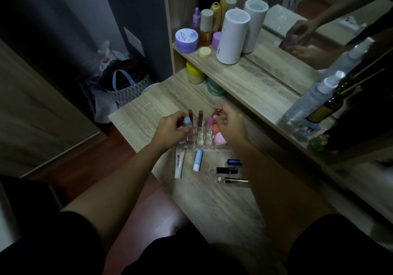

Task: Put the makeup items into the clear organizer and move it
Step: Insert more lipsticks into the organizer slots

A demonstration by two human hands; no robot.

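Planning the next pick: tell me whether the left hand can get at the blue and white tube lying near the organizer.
Probably yes. The blue and white tube lies bare on the desk, just nearer than the clear organizer, but the left hand already holds a blue-capped item and must release it first.
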